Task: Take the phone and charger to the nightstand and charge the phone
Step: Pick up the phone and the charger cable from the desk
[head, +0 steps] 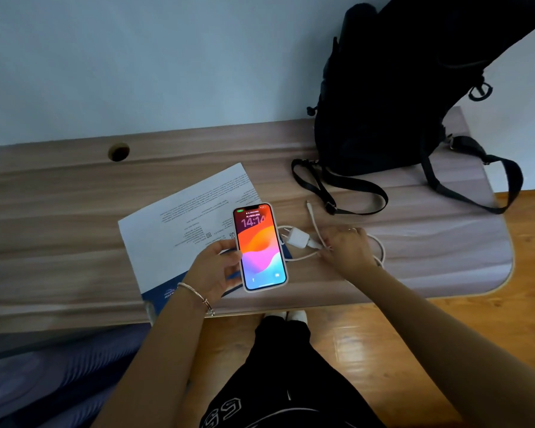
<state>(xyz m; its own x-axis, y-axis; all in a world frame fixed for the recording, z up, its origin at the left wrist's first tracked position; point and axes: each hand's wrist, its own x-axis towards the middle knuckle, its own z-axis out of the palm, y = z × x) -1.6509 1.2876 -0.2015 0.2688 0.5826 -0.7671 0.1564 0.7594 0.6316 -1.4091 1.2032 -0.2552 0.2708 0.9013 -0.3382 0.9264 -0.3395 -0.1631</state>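
The phone (pixel 260 248) is gripped at its left edge by the left hand (pixel 217 267), just below the centre of the frame, with the thumb curled round the side. The lit screen is turned upward and a colourful wallpaper and a clock are displayed. A thin bracelet (pixel 195 293) is worn on the left wrist.

To the right of centre, the right hand (pixel 346 248) is lowered onto the desk (pixel 59 211), and the white cable (pixel 314 219) is pinched by its curled fingertips just beside the white charger (pixel 297 237). The charger is laid flat on the desk, close to the phone's right edge. The cable is looped round the right hand, and its free connector end is pointed toward the top of the frame.

A printed sheet of paper (pixel 183 227) is spread under the phone and the left hand. A round cable hole (pixel 118 152) is cut into the desk at the upper left. A black backpack (pixel 383 103) is stood against the wall at the upper right, its straps trailing over the desk. A wooden floor (pixel 445 335) is seen at the lower right.
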